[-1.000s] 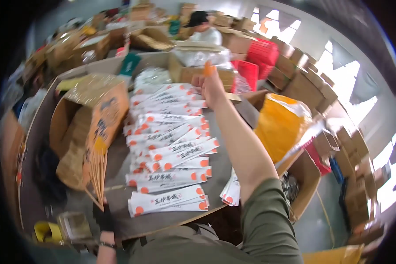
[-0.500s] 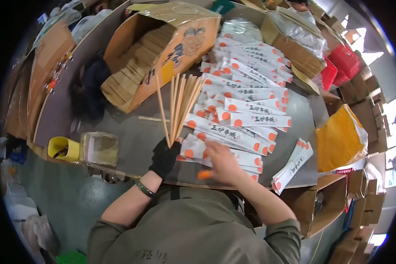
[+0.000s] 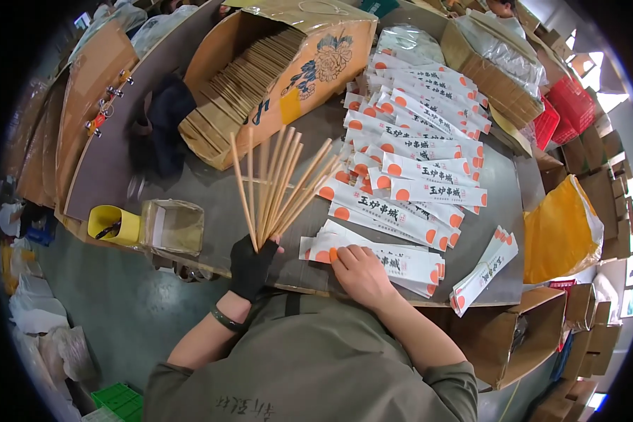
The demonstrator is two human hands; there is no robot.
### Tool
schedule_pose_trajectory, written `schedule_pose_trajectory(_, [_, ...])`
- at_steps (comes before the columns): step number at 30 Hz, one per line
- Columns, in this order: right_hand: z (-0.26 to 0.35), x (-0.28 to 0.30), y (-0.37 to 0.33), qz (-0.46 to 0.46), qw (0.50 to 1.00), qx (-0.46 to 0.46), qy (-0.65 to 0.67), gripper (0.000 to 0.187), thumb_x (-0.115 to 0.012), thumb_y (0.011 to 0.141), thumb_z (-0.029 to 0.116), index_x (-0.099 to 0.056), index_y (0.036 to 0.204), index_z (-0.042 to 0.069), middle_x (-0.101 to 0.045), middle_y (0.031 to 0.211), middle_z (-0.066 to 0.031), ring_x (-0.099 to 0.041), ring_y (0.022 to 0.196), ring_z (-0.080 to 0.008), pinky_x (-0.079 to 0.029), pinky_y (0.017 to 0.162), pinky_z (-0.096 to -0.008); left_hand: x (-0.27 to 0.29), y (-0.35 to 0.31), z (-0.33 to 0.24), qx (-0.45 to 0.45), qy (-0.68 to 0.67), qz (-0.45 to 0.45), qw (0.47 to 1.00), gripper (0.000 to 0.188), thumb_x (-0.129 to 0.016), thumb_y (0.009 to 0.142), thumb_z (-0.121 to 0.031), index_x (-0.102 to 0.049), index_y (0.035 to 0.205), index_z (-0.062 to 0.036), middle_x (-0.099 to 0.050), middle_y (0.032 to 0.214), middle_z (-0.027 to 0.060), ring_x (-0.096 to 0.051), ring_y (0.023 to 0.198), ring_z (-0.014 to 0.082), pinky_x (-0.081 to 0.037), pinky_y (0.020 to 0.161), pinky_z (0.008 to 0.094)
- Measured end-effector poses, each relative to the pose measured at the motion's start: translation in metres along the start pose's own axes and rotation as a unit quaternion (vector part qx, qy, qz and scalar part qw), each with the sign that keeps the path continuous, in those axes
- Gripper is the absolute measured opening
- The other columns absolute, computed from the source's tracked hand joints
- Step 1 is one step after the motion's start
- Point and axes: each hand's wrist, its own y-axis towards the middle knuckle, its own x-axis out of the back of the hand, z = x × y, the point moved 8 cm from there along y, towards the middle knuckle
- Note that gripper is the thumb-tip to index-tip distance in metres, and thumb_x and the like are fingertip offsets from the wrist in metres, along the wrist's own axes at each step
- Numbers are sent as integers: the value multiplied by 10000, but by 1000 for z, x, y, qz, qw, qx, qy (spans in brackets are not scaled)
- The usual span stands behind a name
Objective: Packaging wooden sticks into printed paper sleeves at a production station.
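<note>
In my black-gloved left hand [image 3: 250,269] a bunch of wooden chopsticks [image 3: 275,186] is gripped by the lower ends. The sticks stand up and fan outward above the fist. My right hand [image 3: 364,276], with an orange finger cot on one digit, presses down on a stack of white paper chopstick sleeves [image 3: 409,273] at the table's near edge. Its digits are drawn together at the top sleeve, and their undersides are hidden. Beyond it spreads a large pile of the same sleeves [image 3: 429,171], white with orange dots and dark lettering.
An open carton [image 3: 309,77] of brown flat pieces lies tilted at the back. A yellow cup [image 3: 123,226] and a clear-sided box [image 3: 172,226] sit at the left edge. To the right are a small sleeve bundle [image 3: 484,273], a yellow bag [image 3: 564,232] and an open carton [image 3: 520,337].
My right hand has come down onto the near stack of sleeves. The chopsticks in my left hand have fanned wider. The whole view has shifted slightly.
</note>
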Motion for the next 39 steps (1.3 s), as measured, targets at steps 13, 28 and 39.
schedule_pose_trajectory(13, [-50, 11, -8, -121, 936, -221, 247, 169, -760, 755, 61, -619, 830, 5, -563, 797, -96, -545, 664, -235, -453, 579, -313, 29, 0, 0, -34, -37, -35, 998, 241, -660, 893, -191, -691, 974, 34, -705, 749, 77, -661, 690, 146, -488, 621, 274])
schedule_pose_trajectory(28, [-96, 36, -9, -110, 770, -377, 502, 223, -769, 829, 104, -584, 737, 21, -497, 664, 53, -393, 621, -32, -323, 545, -210, 47, -2, -37, -98, 54, -21, 993, 223, -753, 815, -181, -699, 875, 27, -679, 721, 79, -632, 658, 145, -481, 619, 290])
schedule_pose_trajectory(39, [-86, 53, -4, -66, 833, -295, 463, 144, -772, 802, 97, -683, 838, -10, -551, 737, -7, -454, 668, -87, -385, 590, -248, 64, 11, -40, -119, 156, 81, 977, 263, -783, 776, -206, -698, 877, 22, -670, 716, 89, -617, 640, 162, -482, 615, 308])
